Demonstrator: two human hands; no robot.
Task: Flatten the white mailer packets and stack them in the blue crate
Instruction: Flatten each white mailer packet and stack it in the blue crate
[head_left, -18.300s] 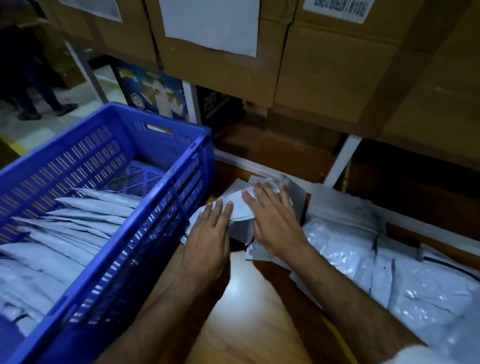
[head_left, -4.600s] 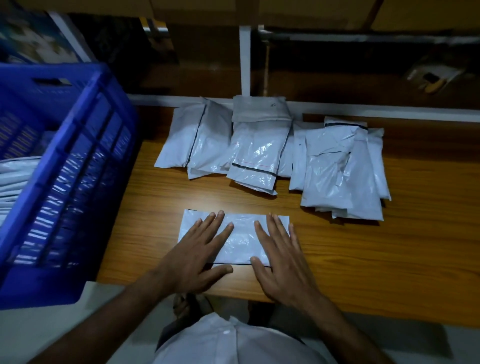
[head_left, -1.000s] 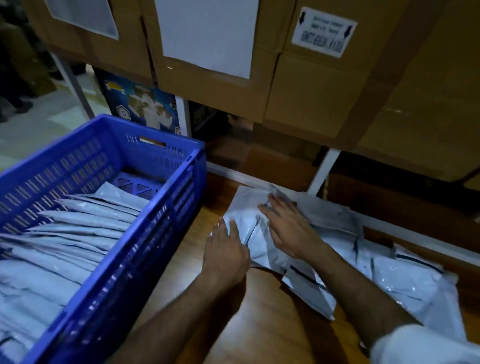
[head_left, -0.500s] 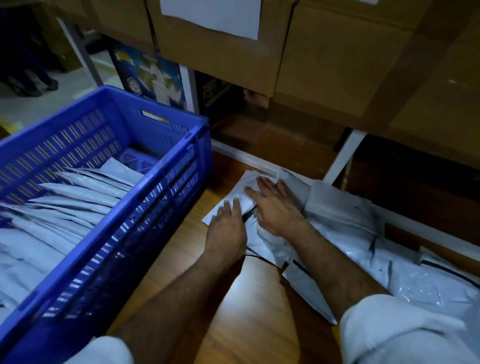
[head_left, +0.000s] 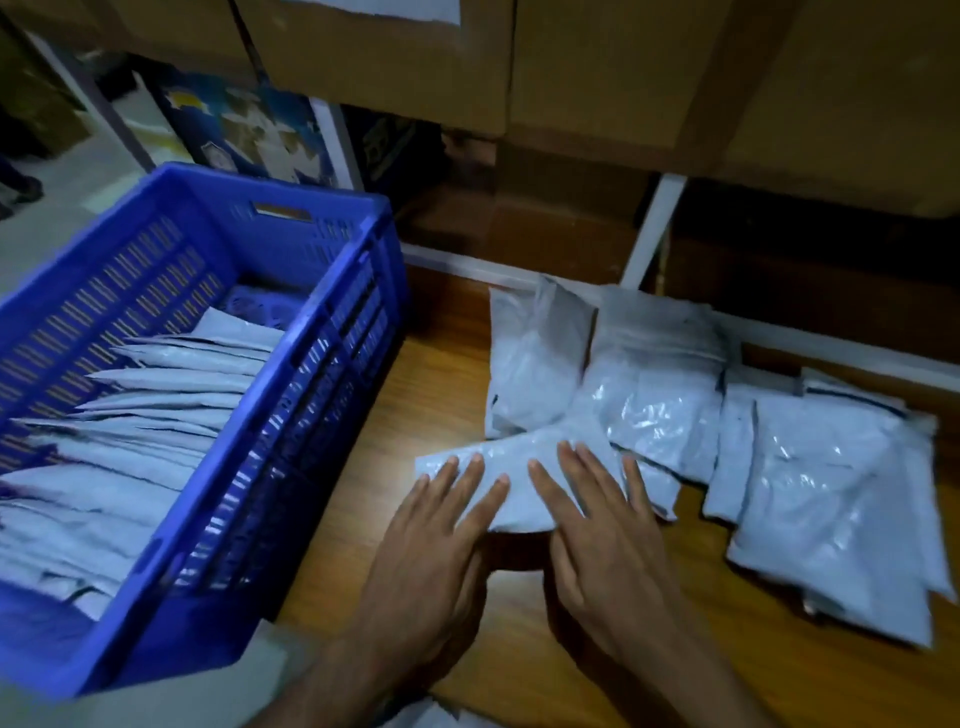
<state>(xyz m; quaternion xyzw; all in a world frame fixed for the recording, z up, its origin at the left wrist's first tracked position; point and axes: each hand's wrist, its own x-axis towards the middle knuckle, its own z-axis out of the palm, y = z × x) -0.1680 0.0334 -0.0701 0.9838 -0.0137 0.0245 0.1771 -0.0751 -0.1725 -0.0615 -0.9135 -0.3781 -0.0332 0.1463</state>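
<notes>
One white mailer packet (head_left: 524, 470) lies on the wooden table (head_left: 431, 395) in front of me. My left hand (head_left: 431, 551) and my right hand (head_left: 602, 530) both rest flat on it, fingers spread, pressing it down. Behind and to the right lies a loose pile of white mailer packets (head_left: 779, 467), puffy and overlapping. The blue crate (head_left: 332, 364) stands at the left, its inside filled with a slanted stack of flat packets (head_left: 156, 415).
Large cardboard boxes (head_left: 597, 78) sit on a shelf above the table's back edge, with a white shelf post (head_left: 654, 228) below them. The crate overhangs the table's left end. Bare wood shows between the crate and the pile.
My hands pulled one packet out of the pile's left end toward me and now press it flat on the table. The camera has tilted down.
</notes>
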